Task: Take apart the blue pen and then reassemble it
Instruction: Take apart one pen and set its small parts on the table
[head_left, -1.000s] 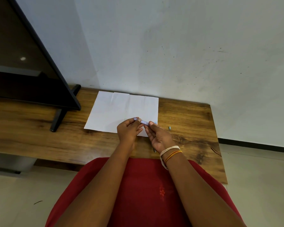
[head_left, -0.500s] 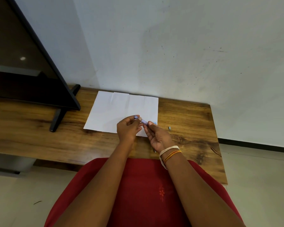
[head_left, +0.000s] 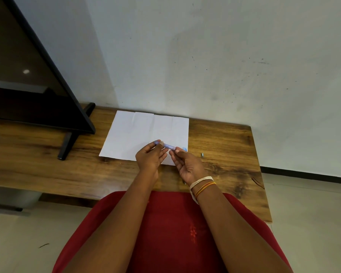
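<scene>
The pen [head_left: 168, 146] was held over the paper [head_left: 146, 133] on the desk [head_left: 224, 138] — its ends pinched by the fingers of the left hand [head_left: 149, 157] and right hand [head_left: 188, 164]. A small part [head_left: 202, 155] lay at three o'clock, apart.

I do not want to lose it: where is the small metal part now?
In the head view, the small metal part lies on the wooden table, right of the white paper and the right hand.
</scene>
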### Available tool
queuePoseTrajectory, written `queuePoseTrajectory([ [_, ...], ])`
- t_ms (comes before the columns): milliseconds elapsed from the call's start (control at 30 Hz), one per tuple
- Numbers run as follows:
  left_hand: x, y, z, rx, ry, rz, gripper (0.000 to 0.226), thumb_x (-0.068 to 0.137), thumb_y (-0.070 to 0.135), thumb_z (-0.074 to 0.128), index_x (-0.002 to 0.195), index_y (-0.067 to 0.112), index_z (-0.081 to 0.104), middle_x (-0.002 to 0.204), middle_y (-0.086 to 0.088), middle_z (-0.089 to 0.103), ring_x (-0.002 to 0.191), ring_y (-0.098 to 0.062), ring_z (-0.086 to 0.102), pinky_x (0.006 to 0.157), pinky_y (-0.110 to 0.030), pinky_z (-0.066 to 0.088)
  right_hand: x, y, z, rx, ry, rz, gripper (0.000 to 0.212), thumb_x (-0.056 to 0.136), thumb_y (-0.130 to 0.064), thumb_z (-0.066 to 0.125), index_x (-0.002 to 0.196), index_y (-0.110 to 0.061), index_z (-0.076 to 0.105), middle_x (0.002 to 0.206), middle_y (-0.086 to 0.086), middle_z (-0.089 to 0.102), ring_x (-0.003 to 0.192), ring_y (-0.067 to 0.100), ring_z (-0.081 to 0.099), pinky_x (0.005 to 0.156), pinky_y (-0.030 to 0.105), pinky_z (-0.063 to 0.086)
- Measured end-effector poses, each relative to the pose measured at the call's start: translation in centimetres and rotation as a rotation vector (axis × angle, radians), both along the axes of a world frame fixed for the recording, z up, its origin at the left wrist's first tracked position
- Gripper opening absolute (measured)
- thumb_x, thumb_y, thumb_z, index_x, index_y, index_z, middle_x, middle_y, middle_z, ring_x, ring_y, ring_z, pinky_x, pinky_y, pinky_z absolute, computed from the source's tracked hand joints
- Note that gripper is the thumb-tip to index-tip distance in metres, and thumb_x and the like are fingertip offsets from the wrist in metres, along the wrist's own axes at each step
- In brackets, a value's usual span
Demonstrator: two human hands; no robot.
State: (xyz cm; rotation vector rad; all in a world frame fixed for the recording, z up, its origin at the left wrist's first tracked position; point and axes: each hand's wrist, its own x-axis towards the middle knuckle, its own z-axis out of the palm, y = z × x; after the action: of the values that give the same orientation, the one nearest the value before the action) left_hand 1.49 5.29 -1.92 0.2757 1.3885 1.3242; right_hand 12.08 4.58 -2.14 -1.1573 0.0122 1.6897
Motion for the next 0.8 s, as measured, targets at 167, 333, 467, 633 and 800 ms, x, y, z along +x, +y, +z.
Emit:
queuePoseTrajectory([
  [167,-0.2,0.0,-0.2,-0.044,-0.1,0.015,0.022,0.082,0.005,0.07,0.103,0.001,0.065,0.096,-0.014,0.07,0.079,-0.025,0.072,0.065,-0.028,0.06,-0.1,0.0,0.0,0.05,-0.095,-0.042,0.023,0.09,0.009,0.058,0.113,0.011,0.061,0.095,0.019,0.069,0.079,0.024,0.07,0.069,0.026,0.061],
  [333,-0.2,0.0,-0.5,-0.096,-0.255,0.014,0.02,0.084,0.002,0.066,0.103,-0.002,0.062,0.101,-0.018,0.069,0.082,-0.026,0.071,0.074,-0.033,0.056,0.0,0.1,0.3,0.171,-0.437,-0.01,0.021,0.086,0.004,0.067,0.106,0.007,0.068,0.091,0.019,0.072,0.074,0.021,0.072,0.066,0.024,0.061],
  [467,-0.2,0.0,-0.9,-0.134,-0.377,-0.02,0.01,0.087,0.004,0.063,0.094,-0.002,0.06,0.098,-0.018,0.067,0.081,-0.023,0.069,0.079,-0.033,0.054,0.1,0.1,0.7,0.234,-0.593,-0.003,0.011,0.084,0.002,0.07,0.095,0.001,0.07,0.085,0.017,0.073,0.069,0.019,0.073,0.061,0.025,0.061],
  [633,-0.2,0.0,-1.2,-0.156,-0.476,-0.02,0.006,0.088,0.004,0.061,0.088,-0.002,0.059,0.094,-0.016,0.07,0.087,-0.024,0.068,0.08,-0.033,0.053,0.1,0.1,0.9,0.264,-0.613,0.025,0.015,0.082,-0.003,0.074,0.094,0.005,0.071,0.09,0.023,0.074,0.07,0.023,0.073,0.062,0.026,0.061],
  [800,-0.3,0.0,-1.2,-0.165,-0.504,-0.028,0.007,0.088,0.004,0.061,0.088,-0.003,0.059,0.092,-0.017,0.07,0.078,-0.023,0.07,0.079,-0.033,0.054,0.1,0.2,0.9,0.294,-0.638,0.024,0.021,0.085,-0.011,0.073,0.098,0.006,0.071,0.089,0.022,0.074,0.078,0.029,0.074,0.063,0.027,0.061],
])
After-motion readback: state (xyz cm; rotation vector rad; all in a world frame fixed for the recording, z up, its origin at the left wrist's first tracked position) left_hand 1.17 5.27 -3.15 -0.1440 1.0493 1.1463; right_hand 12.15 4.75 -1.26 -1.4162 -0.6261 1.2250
